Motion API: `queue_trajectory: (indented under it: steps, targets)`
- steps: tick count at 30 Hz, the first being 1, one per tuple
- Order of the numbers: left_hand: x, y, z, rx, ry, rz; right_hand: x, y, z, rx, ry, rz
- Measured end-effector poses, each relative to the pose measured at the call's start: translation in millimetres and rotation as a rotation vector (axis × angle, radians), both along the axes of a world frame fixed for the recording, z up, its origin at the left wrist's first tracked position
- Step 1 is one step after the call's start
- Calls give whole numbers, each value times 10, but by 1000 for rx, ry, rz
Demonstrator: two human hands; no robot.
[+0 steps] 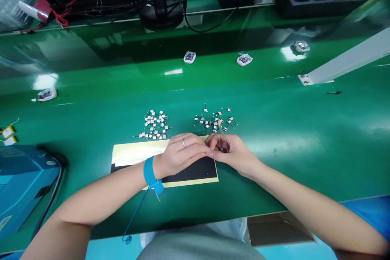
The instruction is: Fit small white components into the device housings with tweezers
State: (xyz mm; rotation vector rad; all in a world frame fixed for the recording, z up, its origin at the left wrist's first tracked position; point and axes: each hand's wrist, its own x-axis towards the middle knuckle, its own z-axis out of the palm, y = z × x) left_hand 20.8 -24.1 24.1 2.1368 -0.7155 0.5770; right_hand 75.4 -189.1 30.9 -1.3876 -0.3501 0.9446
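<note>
My left hand (179,154) rests over a black sheet on yellow backing (195,169), with a ring (183,143) on one finger and a blue wrist strap (150,172) at the wrist. Its fingertips touch my right hand (233,155), and whatever lies between them is hidden. My right hand grips slim tweezers (222,138) with their tips pointing up and away, close to a loose pile of tiny flat cells with thin leads (213,121). A similar pile (154,125) lies just beyond the sheet, above my left hand.
A blue machine (24,183) with a black cable stands at the left of the green bench (274,162). Several small white modules lie farther out, such as one (189,57). A white strut (344,59) crosses at the right, and a black stand (161,16) sits at the back.
</note>
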Motion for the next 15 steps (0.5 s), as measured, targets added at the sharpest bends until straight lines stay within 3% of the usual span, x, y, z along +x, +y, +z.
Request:
queue_trajectory:
  steps: [5, 10, 15]
  targets:
    - [0, -18, 29, -32, 31, -37, 14, 3, -24, 68, 66, -18]
    - [5, -25, 68, -117, 103, 26, 79, -25, -20, 124, 136, 23]
    - [8, -44, 71, -55, 58, -46, 17, -38, -24, 113, 135, 30]
